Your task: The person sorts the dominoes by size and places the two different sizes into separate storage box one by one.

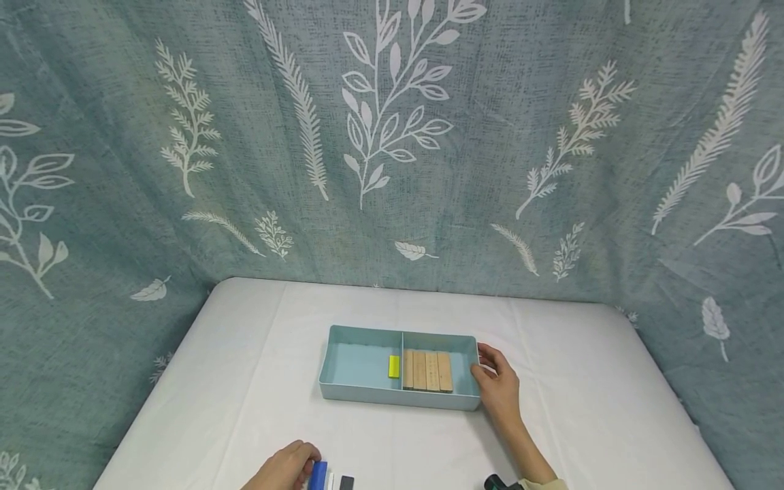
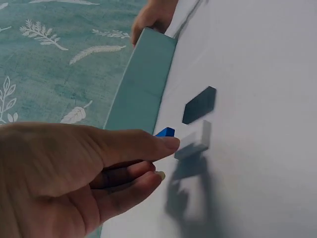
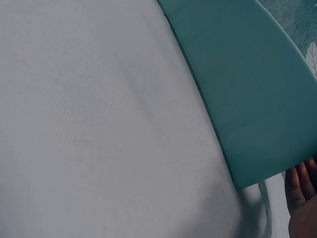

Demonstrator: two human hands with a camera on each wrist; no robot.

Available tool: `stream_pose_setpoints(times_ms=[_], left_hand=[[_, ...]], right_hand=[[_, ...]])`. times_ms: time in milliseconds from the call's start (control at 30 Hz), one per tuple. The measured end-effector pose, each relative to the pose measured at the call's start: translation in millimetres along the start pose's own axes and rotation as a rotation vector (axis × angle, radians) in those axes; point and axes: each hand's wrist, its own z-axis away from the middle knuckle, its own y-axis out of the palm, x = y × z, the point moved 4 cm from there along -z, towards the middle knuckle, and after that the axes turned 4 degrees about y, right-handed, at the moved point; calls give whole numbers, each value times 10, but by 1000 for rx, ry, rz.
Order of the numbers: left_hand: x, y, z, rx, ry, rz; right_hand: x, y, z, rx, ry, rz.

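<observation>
In the head view my left hand point(image 1: 284, 468) pinches a small blue block point(image 1: 318, 475) near the bottom edge. The left wrist view shows only a corner of that blue block point(image 2: 166, 132) past the thumb. Beside it on the white cloth are a white block point(image 2: 200, 141) and a dark grey block point(image 2: 199, 105). My right hand point(image 1: 499, 384) holds the right end of a pale blue-green divided box point(image 1: 367, 393), thumb at the rim and fingers around the end wall. Several wooden blocks point(image 1: 431, 371) stand in a row in its right compartment; a yellow block point(image 1: 394, 366) lies in the left one, against the divider.
A white cloth point(image 1: 245, 408) covers the table. Patterned green fabric point(image 1: 392, 170) hangs behind and at both sides of it. A black object point(image 1: 499, 483), partly cut off, is by my right wrist.
</observation>
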Motion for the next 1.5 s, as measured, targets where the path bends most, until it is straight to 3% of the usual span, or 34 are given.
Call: stream_pose_setpoints(times_ms=[133,300,433,600,867,1167,1500], left_hand=[[-114,-117,-70,-49,62,21],[-231,-254,-213,-66,20,106],[-289,-354,-384,-99,8,159],[-333,-493,-615,-154,44,164],[-343,-658,-995,-200,68,123],[-284,-675,-1351,-202,58,84],[-198,-516,-1611,-151,8,51]], right_hand=[[-96,7,-31,-8,1,1],[82,-5,41,-2,-6,-16],[34,0,15,2,2,-15],[-131,13,-57,-10,9,12],[-162,15,-64,-29,-17,24],[-117,2,-51,1,3,-9],[263,-50,106,15,-49,-2]])
